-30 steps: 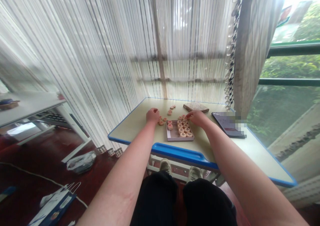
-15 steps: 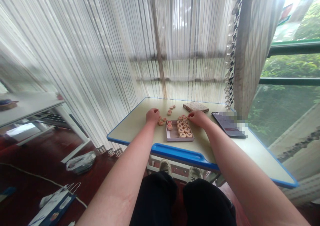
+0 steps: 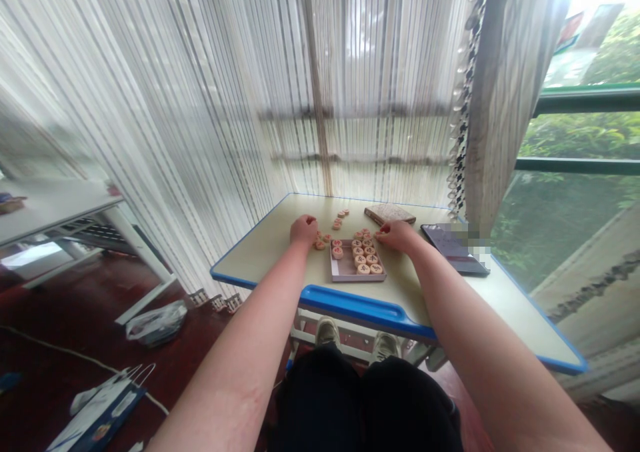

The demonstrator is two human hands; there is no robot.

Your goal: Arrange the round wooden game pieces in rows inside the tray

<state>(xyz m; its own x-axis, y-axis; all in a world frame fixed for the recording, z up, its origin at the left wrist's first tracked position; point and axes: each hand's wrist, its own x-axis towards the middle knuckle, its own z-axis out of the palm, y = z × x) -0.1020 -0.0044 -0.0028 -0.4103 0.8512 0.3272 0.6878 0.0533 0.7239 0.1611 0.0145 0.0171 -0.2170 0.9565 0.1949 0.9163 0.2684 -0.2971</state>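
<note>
A shallow box (image 3: 357, 279) sits on the table, with black-marked Chinese chess pieces (image 3: 363, 269) in rows along its right side and red-marked pieces (image 3: 338, 253) at its upper left. Left of the box, my left hand (image 3: 303, 230) is closed in a pinch beside loose red-marked pieces (image 3: 319, 245); whatever its fingers hold is hidden. By the box's upper right corner, my right hand (image 3: 396, 235) pinches a Chinese chess piece (image 3: 378, 234) at its fingertips. More loose pieces (image 3: 365, 233) lie just beyond the box, close to those fingers.
Farther back on the blue-edged table (image 3: 260, 252) lie several pieces (image 3: 337, 225) and a patterned box lid (image 3: 390, 213). A dark tablet (image 3: 455, 249) rests at the right. String curtains (image 3: 225, 105) hang behind the table; bags (image 3: 157, 322) lie on the floor at left.
The whole view has shifted slightly. Both hands remain in nearly the same places, still pinched, and the pieces in the box look unchanged.
</note>
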